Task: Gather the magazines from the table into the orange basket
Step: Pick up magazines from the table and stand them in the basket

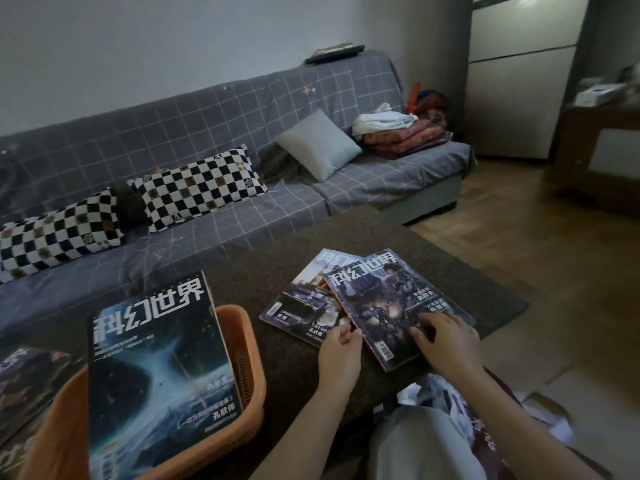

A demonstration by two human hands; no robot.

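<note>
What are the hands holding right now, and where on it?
The left hand pinches the top magazine at its near left edge; the right hand rests flat on its cover near the lower right.

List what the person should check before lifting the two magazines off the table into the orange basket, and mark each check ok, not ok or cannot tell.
1. Top magazine overlaps the lower magazine, liftable together: ok.
2. Left hand pinches the near edges: cannot tell.
3. Right hand rests on the top cover: ok.
4. Orange basket within reach: ok.
5. Room in basket beside the leaning blue magazine: cannot tell.
</note>
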